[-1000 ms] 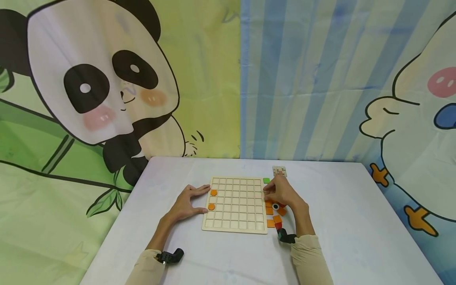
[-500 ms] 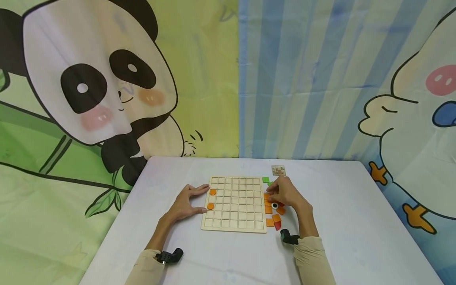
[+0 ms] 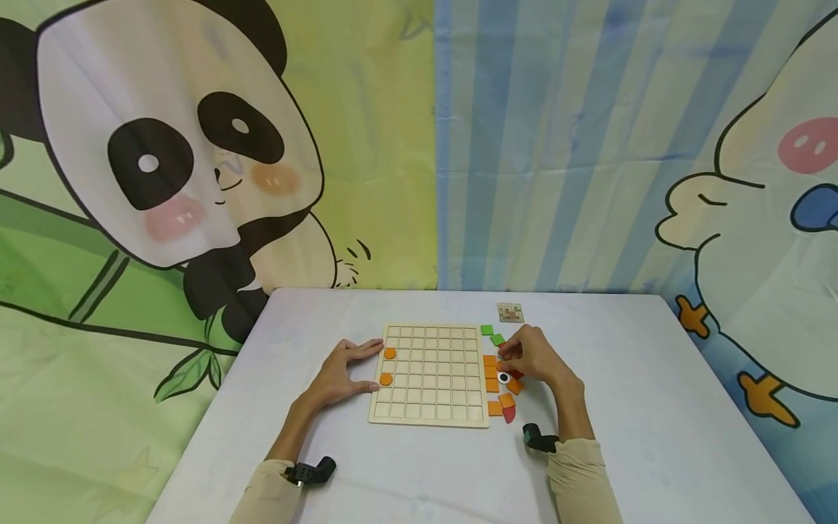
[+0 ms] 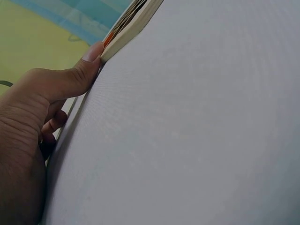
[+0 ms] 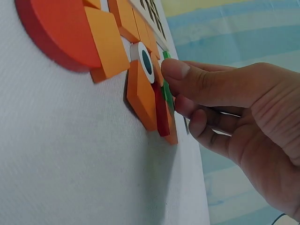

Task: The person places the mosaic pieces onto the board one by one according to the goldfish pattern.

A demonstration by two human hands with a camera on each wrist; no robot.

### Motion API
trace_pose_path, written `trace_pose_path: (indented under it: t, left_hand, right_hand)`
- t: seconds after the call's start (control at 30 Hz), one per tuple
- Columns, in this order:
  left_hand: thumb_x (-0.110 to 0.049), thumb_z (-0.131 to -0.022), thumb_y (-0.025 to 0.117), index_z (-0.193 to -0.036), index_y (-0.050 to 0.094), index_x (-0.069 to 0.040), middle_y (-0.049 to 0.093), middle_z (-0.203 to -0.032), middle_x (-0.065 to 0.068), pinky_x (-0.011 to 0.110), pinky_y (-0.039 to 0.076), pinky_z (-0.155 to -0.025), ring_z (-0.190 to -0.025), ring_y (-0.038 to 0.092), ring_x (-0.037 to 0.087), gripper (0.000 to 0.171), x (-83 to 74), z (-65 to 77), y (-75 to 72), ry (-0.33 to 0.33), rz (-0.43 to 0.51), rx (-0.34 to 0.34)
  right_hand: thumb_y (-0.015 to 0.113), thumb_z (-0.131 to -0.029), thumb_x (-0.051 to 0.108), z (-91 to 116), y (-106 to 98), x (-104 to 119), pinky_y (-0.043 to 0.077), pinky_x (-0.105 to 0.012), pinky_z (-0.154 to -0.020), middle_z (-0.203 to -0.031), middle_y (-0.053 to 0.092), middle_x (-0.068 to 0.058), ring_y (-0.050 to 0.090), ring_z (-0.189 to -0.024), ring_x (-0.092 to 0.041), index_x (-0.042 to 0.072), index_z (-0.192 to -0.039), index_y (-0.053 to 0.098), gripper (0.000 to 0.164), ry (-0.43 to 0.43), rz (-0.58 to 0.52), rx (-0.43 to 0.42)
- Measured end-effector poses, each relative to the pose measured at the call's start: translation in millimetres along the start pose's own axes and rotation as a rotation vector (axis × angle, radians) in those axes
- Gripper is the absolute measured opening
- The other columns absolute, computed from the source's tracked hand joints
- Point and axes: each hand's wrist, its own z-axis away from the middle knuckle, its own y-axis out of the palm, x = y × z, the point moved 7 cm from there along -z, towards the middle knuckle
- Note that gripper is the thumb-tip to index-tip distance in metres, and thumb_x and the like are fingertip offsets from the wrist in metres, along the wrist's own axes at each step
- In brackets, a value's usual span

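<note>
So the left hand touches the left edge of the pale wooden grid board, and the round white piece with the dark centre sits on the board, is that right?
Not quite: the round white piece with the dark centre is off the board, to its right among loose orange pieces, as the head view shows. The left hand does touch the left edge of the pale wooden grid board.

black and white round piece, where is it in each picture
Head: the black and white round piece lies right of the wooden grid board, among orange pieces, by the right hand.
Left wrist: not in it.
Right wrist: upper centre, among orange pieces, left of the thumb tip.
Shared landmark: the wooden grid board, its edge at the top of both wrist views.
</note>
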Motion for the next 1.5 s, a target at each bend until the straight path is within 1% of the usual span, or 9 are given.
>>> trace_pose_path:
  t: [0.17, 0.27, 0.43, 0.77, 1.0, 1.27, 1.5]
  left_hand:
    - [-0.041, -0.074, 0.102, -0.155, 0.063, -0.028, 0.055, -0.167, -0.008, 0.034, 0.039, -0.096, -0.100, 0.044, 0.013, 0.092, 1.0, 0.3, 0.0, -0.001, -0.008, 0.002]
    - [-0.042, -0.074, 0.102, -0.156, 0.063, -0.028, 0.055, -0.167, -0.009, 0.034, 0.039, -0.096, -0.101, 0.044, 0.013, 0.092, 1.0, 0.3, -0.2, 0.000, -0.013, 0.002]
    - [-0.041, -0.074, 0.102, -0.156, 0.062, -0.028, 0.055, -0.167, -0.008, 0.034, 0.038, -0.095, -0.100, 0.044, 0.014, 0.092, 0.5, -0.2, -0.2, 0.001, -0.003, 0.005]
    - [-0.041, -0.074, 0.102, -0.155, 0.063, -0.025, 0.056, -0.166, -0.006, 0.033, 0.038, -0.092, -0.097, 0.043, 0.015, 0.092, -2.0, 0.3, -0.9, 0.008, 0.004, 0.003]
    - [-0.040, -0.075, 0.102, -0.156, 0.062, -0.027, 0.055, -0.167, -0.008, 0.033, 0.039, -0.094, -0.098, 0.043, 0.013, 0.091, -1.0, -0.1, -0.2, 0.002, -0.006, 0.007]
    - [-0.040, -0.076, 0.101, -0.156, 0.063, -0.024, 0.056, -0.167, -0.004, 0.035, 0.039, -0.094, -0.099, 0.043, 0.014, 0.090, -3.3, -0.2, 0.4, 0.018, -0.002, 0.008]
    - [-0.041, -0.075, 0.101, -0.155, 0.063, -0.024, 0.057, -0.166, -0.005, 0.035, 0.039, -0.093, -0.099, 0.043, 0.014, 0.090, -4.1, -0.5, -0.6, 0.024, -0.002, 0.005]
  right_hand:
    - [0.089, -0.086, -0.003, 1.6, 0.6, -2.6, 0.055, -0.026, -0.061, -0.078, 0.077, -0.007, 0.062, -0.063, -0.016, -0.003, -0.101, 0.085, 0.015, -0.013, 0.018, 0.015]
    - [0.088, -0.086, -0.002, 1.9, 1.0, -2.4, 0.055, -0.025, -0.062, -0.078, 0.076, -0.006, 0.061, -0.065, -0.016, -0.001, -0.100, 0.086, 0.014, -0.025, 0.027, 0.023]
    - [0.086, -0.086, -0.005, 3.1, 1.2, 0.8, 0.054, -0.025, -0.061, -0.082, 0.078, -0.009, 0.061, -0.066, -0.016, -0.001, -0.099, 0.086, 0.013, -0.050, 0.043, 0.037]
    - [0.085, -0.085, -0.009, 3.0, 2.8, 4.6, 0.056, -0.026, -0.060, -0.085, 0.079, -0.012, 0.063, -0.065, -0.015, -0.002, -0.101, 0.085, 0.017, -0.043, 0.047, 0.066]
    - [0.084, -0.086, -0.008, 2.9, 3.2, 5.9, 0.056, -0.027, -0.059, -0.084, 0.078, -0.013, 0.062, -0.063, -0.015, -0.002, -0.100, 0.084, 0.016, -0.025, 0.040, 0.070]
    - [0.088, -0.086, -0.001, 2.8, 2.4, 5.6, 0.052, -0.027, -0.065, -0.082, 0.073, -0.008, 0.058, -0.072, -0.018, 0.002, -0.096, 0.084, 0.011, -0.015, 0.090, 0.062]
    - [0.090, -0.086, 0.003, 3.2, 1.0, 4.1, 0.051, -0.027, -0.068, -0.080, 0.070, -0.004, 0.058, -0.075, -0.017, 0.004, -0.095, 0.083, 0.012, -0.023, 0.129, 0.046]
